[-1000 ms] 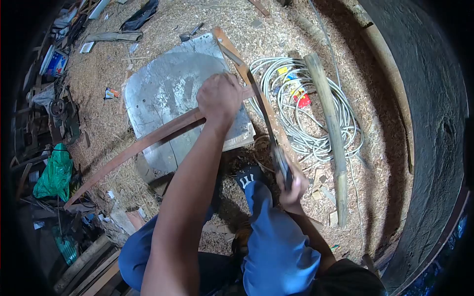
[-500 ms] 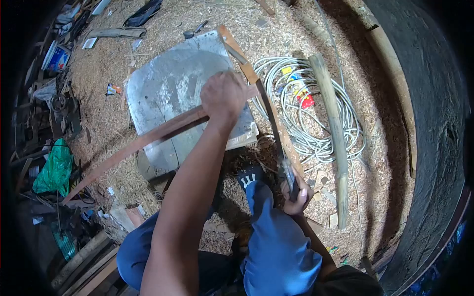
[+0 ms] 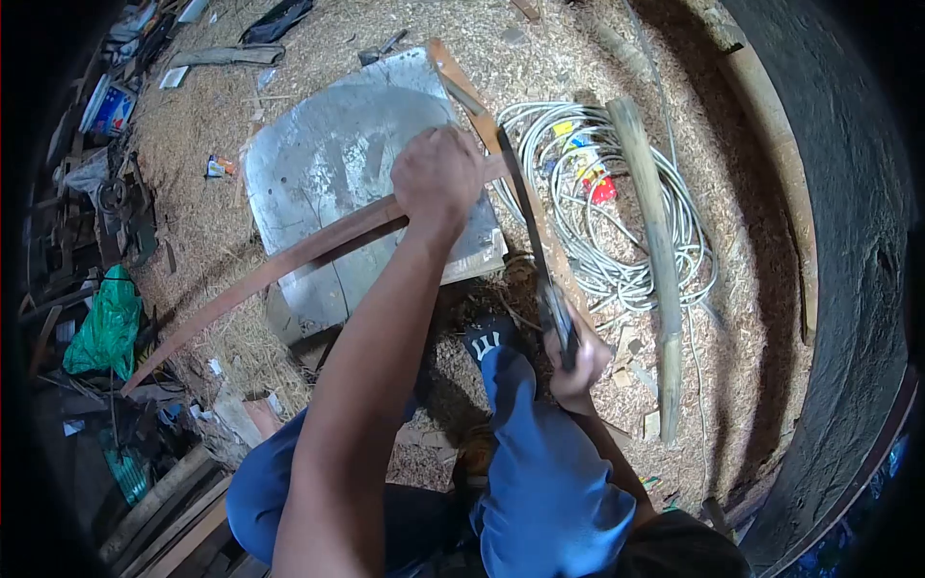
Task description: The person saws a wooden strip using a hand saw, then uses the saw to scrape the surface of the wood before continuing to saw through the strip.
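My left hand (image 3: 438,178) is closed in a fist over a long reddish wooden strip (image 3: 318,246), pressing it onto a worn metal-topped block (image 3: 318,173). The strip runs down to the lower left, and its short right end pokes out past the block's edge. In my right hand (image 3: 581,361) is the handle of a hand saw (image 3: 537,236) with a narrow dark blade. The blade crosses the strip's right end; whether it has cut into the wood cannot be made out. Beneath the saw lies a long light-brown board (image 3: 568,260) on the ground.
Right of the saw lies a coil of pale cable (image 3: 617,279), with a wooden pole (image 3: 647,212) across it. A thick dark timber (image 3: 838,241) curves along the right side. On the left are a green plastic bag (image 3: 104,328) and scrap. Wood shavings cover the floor.
My right hand and the saw have moved a little up and away from me, so the blade reaches further past the strip. My left hand stays on the strip.
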Tool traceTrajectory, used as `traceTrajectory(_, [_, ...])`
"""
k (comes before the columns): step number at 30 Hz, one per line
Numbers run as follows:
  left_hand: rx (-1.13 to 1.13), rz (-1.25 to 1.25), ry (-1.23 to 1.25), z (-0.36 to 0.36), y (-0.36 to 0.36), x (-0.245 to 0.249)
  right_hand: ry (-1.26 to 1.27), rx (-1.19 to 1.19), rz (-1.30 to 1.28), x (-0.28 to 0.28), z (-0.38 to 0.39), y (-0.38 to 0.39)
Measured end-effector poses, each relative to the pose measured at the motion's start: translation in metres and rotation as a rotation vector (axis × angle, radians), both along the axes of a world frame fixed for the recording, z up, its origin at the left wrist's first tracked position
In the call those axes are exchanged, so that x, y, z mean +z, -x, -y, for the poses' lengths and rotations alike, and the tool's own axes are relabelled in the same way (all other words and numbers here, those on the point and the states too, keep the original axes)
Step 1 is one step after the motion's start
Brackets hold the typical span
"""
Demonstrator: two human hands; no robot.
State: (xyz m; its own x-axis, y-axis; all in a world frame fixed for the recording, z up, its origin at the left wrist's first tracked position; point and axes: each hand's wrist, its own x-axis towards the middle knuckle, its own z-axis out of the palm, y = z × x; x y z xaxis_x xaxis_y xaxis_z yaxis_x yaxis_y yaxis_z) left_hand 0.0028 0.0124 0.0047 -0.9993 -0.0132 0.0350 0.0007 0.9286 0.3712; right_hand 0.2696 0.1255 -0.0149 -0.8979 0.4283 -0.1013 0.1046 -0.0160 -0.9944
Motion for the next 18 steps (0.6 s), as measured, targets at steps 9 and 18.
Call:
traceTrajectory(9, [0.040,0.007,0.019,0.000,0.005,0.002,0.050,-0.023,-0.069,-0.001,0.001,-0.017])
traceTrajectory(18, [0.046,0.013,0.015,-0.002,-0.001,0.006,0.038,-0.009,-0.126,0.006,-0.009,0.055])
